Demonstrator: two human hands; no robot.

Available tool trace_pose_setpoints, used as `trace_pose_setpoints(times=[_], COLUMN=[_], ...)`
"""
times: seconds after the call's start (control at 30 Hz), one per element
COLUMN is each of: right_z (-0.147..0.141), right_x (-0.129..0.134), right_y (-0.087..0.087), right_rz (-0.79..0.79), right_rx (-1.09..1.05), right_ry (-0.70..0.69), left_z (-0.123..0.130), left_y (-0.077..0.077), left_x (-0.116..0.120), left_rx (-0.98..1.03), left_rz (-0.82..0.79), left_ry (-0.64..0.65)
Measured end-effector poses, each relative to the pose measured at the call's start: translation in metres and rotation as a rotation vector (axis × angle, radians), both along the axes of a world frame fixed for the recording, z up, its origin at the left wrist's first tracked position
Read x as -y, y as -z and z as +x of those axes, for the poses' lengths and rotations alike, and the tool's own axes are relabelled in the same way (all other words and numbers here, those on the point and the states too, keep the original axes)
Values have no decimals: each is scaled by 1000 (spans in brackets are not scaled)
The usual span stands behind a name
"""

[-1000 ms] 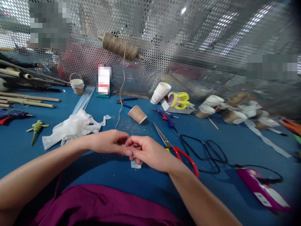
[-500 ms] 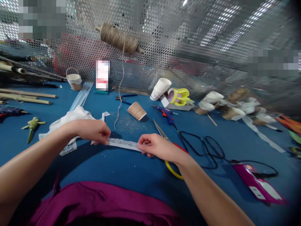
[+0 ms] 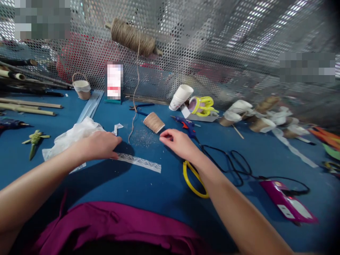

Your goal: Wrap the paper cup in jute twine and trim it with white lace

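A strip of white lace (image 3: 140, 162) lies flat on the blue table. Over its left end is my left hand (image 3: 102, 144), fingers apart and holding nothing visible. My right hand (image 3: 176, 141) is off the lace, just below the twine-wrapped cup (image 3: 154, 123), its thumb and fingers bent with a gap between them. The cup lies on its side. White lace fabric (image 3: 77, 134) is bunched behind my left forearm. Yellow-handled scissors (image 3: 190, 180) lie partly under my right forearm, which hides their blades.
A blue glue gun (image 3: 186, 125) with a black cable lies right of the cup. A purple power strip (image 3: 289, 202) sits at the right. Twine hangs from a spool (image 3: 132, 37). A small handled basket (image 3: 82, 88) stands at the back left.
My right hand has let go of the lace and moved up toward the cup. The strip now lies on the table, and my left hand has opened over its end.
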State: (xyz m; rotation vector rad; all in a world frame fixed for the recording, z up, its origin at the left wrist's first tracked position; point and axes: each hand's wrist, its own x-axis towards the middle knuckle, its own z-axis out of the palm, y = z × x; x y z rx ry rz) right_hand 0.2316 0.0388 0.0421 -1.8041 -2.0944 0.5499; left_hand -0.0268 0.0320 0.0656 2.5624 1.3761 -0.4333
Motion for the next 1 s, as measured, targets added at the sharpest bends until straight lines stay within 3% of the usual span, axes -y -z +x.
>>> trace_pose_setpoints(times=[0.17, 0.37, 0.53, 0.7, 0.83, 1.0], right_z=[-6, -18, -17, -15, -16, -14], right_x=[-45, -65, -39, 5, 32, 44], right_y=[3, 14, 5, -8, -7, 8], right_rz=[186, 60, 17, -61, -113, -27], right_rx=[34, -62, -264, -596, -922, -882], right_ry=[120, 100, 137, 43, 54, 85], left_z=[23, 44, 52, 63, 67, 64], left_y=[18, 41, 53, 64, 68, 62], left_x=[10, 11, 12, 19, 21, 23], left_rx=[166, 416, 537, 554, 560, 722], left_rz=[101, 98, 95, 118, 128, -6], left_ry=[96, 273, 272, 239, 182, 226])
